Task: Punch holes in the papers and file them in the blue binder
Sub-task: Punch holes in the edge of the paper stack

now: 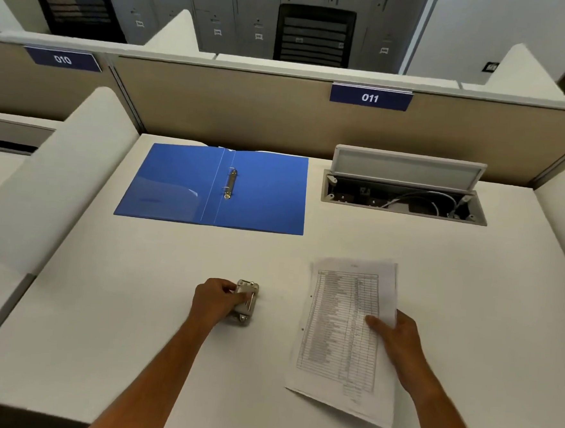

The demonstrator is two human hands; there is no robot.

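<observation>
Now left grip (214, 302) clasps the hole punch (248, 295), right grip (398, 350) pinches the papers (336, 338).

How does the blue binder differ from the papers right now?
The blue binder is plain blue; the papers are white with a printed table. The binder lies open and untouched at the far side of the desk; the papers are near, pinched at their right edge by the right hand. The binder sits roughly square to the desk; the papers are tilted. Both are flat rectangles.
</observation>
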